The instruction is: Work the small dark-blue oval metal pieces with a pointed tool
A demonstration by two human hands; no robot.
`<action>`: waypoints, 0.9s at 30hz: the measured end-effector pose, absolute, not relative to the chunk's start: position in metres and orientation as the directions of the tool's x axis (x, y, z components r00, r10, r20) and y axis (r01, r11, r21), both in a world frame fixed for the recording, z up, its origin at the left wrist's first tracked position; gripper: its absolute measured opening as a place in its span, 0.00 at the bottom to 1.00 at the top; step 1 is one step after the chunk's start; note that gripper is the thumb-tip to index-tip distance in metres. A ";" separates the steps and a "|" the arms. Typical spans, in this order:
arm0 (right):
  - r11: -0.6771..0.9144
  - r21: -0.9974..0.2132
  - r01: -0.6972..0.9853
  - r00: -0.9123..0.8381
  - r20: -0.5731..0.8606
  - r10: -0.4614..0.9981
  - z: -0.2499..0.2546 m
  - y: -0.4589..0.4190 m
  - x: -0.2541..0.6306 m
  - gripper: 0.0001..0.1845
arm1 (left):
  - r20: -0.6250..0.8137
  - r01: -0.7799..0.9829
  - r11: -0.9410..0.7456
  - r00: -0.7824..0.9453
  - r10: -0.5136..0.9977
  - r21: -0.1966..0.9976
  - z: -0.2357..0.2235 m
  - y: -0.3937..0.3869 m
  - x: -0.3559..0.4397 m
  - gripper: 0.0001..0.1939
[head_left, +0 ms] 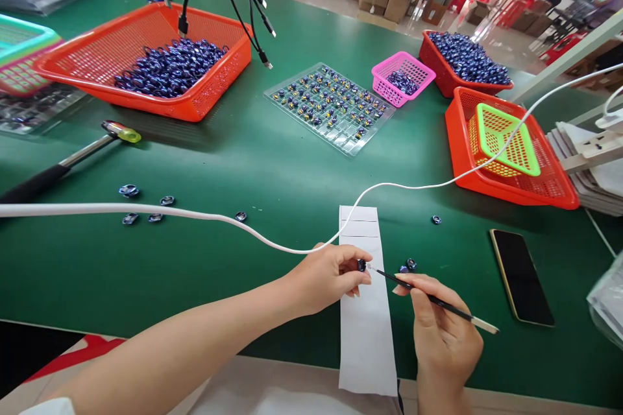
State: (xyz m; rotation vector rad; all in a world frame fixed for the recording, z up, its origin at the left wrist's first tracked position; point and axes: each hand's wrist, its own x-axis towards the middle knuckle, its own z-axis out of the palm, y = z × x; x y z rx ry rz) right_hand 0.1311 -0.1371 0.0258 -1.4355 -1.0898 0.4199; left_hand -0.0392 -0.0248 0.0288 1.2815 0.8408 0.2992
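One small dark piece (361, 265) sits pinched in the left hand (324, 277) above the paper strip (367, 343), likely to steady it, while the right hand (445, 337) grips a slim stick (448, 306) pen-fashion, seemingly for fine control, its tip beside the piece.

The person's left hand (326, 280) and right hand (446, 334) are bare, with slender fingers; the left forearm (195, 337) is bare too, widening away from the wrist; at the lower left corner sits the edge of a white sleeve (51, 407), plain and cut off by the view; its fabric is too little shown to tell.
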 end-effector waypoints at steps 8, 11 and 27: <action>0.167 -0.862 0.479 0.420 0.392 0.818 0.025 -0.138 0.130 0.07 | -0.325 0.290 0.170 0.661 0.676 0.942 0.028 -0.025 -0.038 0.18; 0.170 -0.854 0.491 0.415 0.401 0.817 0.025 -0.138 0.129 0.07 | -0.329 0.280 0.186 0.654 0.681 0.942 0.027 -0.026 -0.038 0.18; 0.172 -0.843 0.510 0.343 0.383 0.858 0.025 -0.139 0.132 0.09 | -0.359 0.327 0.179 0.655 0.664 0.928 0.029 -0.024 -0.038 0.18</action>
